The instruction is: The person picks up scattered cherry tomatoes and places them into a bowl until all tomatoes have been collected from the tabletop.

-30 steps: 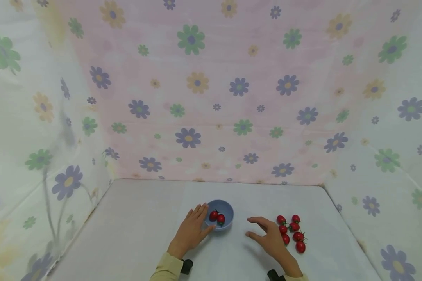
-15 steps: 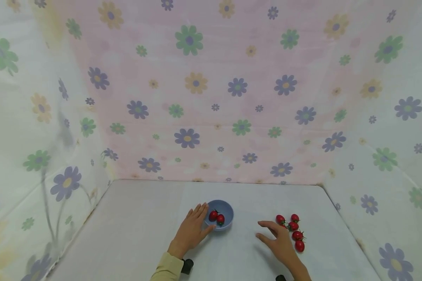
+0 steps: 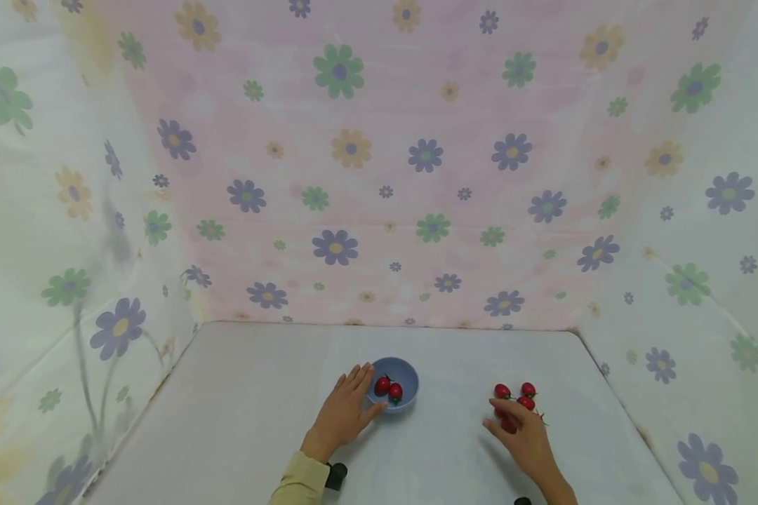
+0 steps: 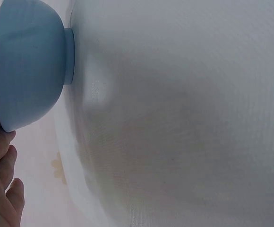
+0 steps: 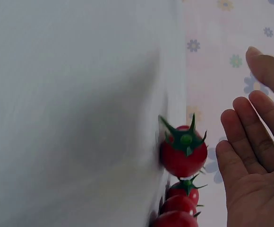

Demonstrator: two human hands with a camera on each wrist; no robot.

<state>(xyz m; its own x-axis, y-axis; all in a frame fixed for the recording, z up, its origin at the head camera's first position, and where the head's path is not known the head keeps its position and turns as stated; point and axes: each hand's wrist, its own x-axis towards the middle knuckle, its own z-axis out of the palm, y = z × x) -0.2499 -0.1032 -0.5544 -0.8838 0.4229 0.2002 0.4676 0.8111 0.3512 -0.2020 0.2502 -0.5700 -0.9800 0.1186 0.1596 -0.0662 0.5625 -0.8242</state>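
My left hand (image 3: 341, 422) rests at the left side of a small blue bowl (image 3: 410, 401), its straight fingers on the rim and the thumb along the near edge. In the left wrist view the fingertips touch the rim of the upright bowl (image 4: 30, 66). Two red cherry tomatoes (image 3: 382, 385) with green tops lie inside it. Over the group of cherry tomatoes (image 3: 528, 389) on the right, my right hand (image 3: 529, 438) is spread, thumb and fingers apart, covering some of them. The right wrist view has the palm (image 5: 260, 189) facing a row of cherry tomatoes (image 5: 186, 158), with space between.
A white-covered table (image 3: 265, 393) bears everything. Flowered cloth walls (image 3: 379, 231) stand behind it and on both sides. A dark wrist camera (image 3: 336, 477) sits at the left wrist.
My right hand has moved right and slightly down, from beside the cherry tomatoes to over them. The left hand, bowl and the two cherry tomatoes in it stay put.
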